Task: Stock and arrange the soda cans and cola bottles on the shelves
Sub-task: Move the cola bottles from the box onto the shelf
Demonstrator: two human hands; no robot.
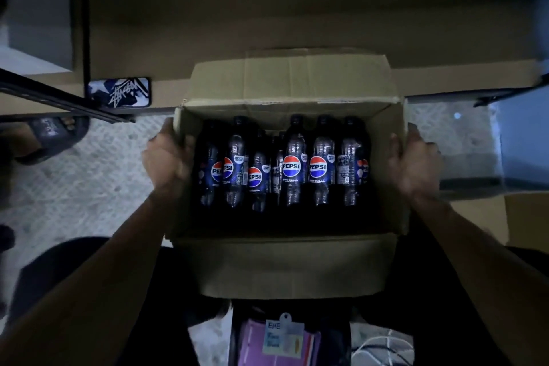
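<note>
Cardboard box (282, 264) of cola bottles (292, 163) is being held between your hands, the bottles crowding its far wall. Your left hand (167, 157) and right hand (413, 163) are gripping its side walls, fingers curling round. Judging this the fetching step, you are next needing a level set-down before unloading.
</note>
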